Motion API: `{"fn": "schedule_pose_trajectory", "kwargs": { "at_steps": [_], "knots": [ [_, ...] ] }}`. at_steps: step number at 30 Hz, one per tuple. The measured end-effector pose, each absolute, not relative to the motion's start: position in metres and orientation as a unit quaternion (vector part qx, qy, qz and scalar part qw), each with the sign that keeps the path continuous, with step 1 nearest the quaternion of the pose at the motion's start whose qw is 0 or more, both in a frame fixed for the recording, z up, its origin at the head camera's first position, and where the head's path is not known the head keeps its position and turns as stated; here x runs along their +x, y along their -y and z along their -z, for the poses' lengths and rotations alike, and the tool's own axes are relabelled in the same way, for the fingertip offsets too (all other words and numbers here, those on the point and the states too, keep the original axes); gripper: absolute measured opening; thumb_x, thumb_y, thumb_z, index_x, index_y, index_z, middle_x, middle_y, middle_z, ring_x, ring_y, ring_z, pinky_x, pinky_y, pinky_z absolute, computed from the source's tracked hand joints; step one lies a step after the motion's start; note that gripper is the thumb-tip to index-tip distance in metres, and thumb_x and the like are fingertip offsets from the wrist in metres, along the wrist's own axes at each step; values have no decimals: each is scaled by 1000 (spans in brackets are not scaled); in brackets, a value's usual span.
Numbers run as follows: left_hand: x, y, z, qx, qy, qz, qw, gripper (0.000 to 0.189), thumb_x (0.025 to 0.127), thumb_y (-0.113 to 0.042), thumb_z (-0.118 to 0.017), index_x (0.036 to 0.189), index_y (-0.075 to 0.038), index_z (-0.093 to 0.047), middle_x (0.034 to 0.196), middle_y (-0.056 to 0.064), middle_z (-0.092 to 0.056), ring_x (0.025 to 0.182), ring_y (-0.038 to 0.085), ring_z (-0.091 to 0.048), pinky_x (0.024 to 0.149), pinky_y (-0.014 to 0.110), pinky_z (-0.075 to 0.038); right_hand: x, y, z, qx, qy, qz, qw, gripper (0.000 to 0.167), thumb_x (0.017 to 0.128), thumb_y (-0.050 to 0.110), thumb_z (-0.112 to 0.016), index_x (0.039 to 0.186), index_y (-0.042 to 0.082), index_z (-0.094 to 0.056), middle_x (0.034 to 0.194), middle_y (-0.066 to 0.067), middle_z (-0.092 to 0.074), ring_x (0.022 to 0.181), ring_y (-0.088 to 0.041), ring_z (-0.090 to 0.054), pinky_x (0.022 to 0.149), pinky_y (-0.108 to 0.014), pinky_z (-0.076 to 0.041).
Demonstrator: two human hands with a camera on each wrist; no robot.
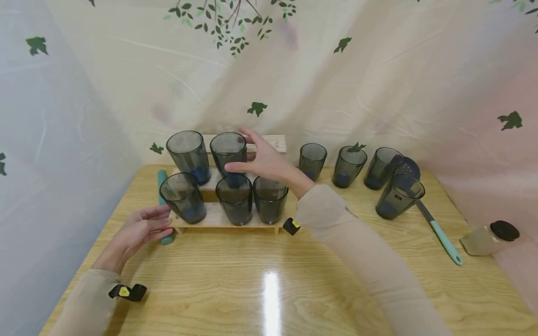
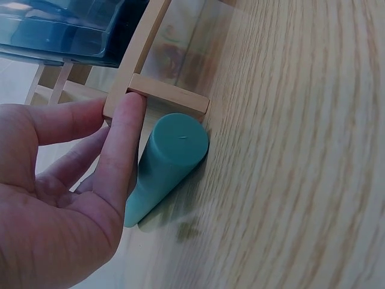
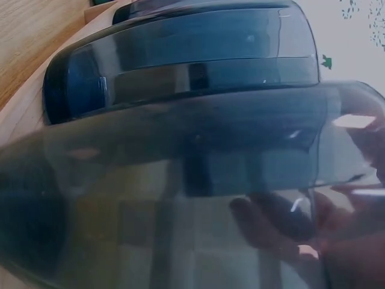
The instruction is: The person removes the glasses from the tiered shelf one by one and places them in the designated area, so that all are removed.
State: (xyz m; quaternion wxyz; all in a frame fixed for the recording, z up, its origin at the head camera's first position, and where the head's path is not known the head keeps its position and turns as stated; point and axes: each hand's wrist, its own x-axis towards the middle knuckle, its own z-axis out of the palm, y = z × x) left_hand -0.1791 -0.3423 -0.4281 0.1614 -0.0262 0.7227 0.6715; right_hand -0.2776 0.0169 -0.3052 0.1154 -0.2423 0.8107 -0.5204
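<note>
My right hand [image 1: 269,161] grips a smoked-grey glass tumbler [image 1: 228,149] on the upper tier of a small wooden rack [image 1: 212,215], thumb in front and fingers round the far side. In the right wrist view that tumbler [image 3: 150,241] fills the foreground, and fingers show through its wall. Another tumbler [image 1: 187,156] stands to its left. Three more, including a middle tumbler [image 1: 234,200], line the lower tier. My left hand [image 1: 138,228] touches the rack's front left end with nearly straight fingers [image 2: 117,150], beside a teal rod [image 2: 180,139] lying on the table.
Several matching tumblers [image 1: 350,168] stand right of the rack. Behind the front one [image 1: 395,200] lies a slotted turner with a pale green handle [image 1: 445,240]. A jar with a black lid [image 1: 504,230] is near the right edge. A patterned cloth [image 1: 378,70] hangs behind the table.
</note>
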Motion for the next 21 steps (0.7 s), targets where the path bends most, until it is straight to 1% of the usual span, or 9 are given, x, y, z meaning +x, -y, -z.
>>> {"fn": "schedule_pose_trajectory", "kwargs": {
  "at_steps": [2, 6, 9, 13, 18, 21],
  "knots": [
    [-179, 342, 428, -25, -721, -674, 160, 66, 104, -1, -52, 157, 12, -14, 156, 37, -17, 101, 8, -66, 92, 33, -59, -278, -16, 306, -248, -806, 524, 116, 102, 83, 41, -85, 163, 32, -22, 160, -7, -32, 128, -29, -54, 91, -40, -59],
    [-178, 341, 427, -25, -718, -677, 160, 66, 104, -1, -52, 157, 12, -14, 157, 37, -17, 101, 8, -66, 93, 33, -59, -280, -15, 310, -255, -788, 547, 120, 99, 85, 37, -84, 162, 31, -23, 158, -8, -33, 128, -30, -55, 85, -44, -61],
    [-177, 341, 427, -26, -716, -679, 160, 66, 105, -1, -51, 157, 12, -14, 157, 37, -17, 101, 8, -66, 93, 32, -59, -280, -15, 313, -263, -792, 539, 110, 95, 87, 38, -82, 162, 28, -25, 157, -8, -36, 128, -30, -55, 89, -43, -60],
    [-177, 341, 427, -27, -716, -678, 161, 66, 105, -1, -51, 157, 11, -14, 157, 37, -17, 101, 8, -66, 93, 32, -59, -279, -14, 314, -272, -807, 517, 88, 92, 88, 43, -80, 162, 25, -28, 154, -6, -41, 129, -30, -54, 95, -38, -57],
    [-177, 341, 429, -29, -718, -677, 159, 66, 105, -1, -52, 157, 11, -14, 157, 36, -17, 102, 8, -66, 93, 33, -59, -279, -14, 316, -276, -807, 516, 81, 92, 87, 44, -80, 161, 23, -29, 151, -5, -44, 128, -29, -55, 97, -38, -56],
    [-176, 341, 429, -29, -720, -675, 156, 67, 104, -2, -53, 157, 11, -15, 157, 35, -18, 102, 8, -66, 93, 32, -58, -280, -13, 316, -280, -808, 512, 76, 92, 87, 44, -80, 161, 23, -29, 150, -4, -45, 130, -27, -53, 100, -38, -54]
  ]
}}
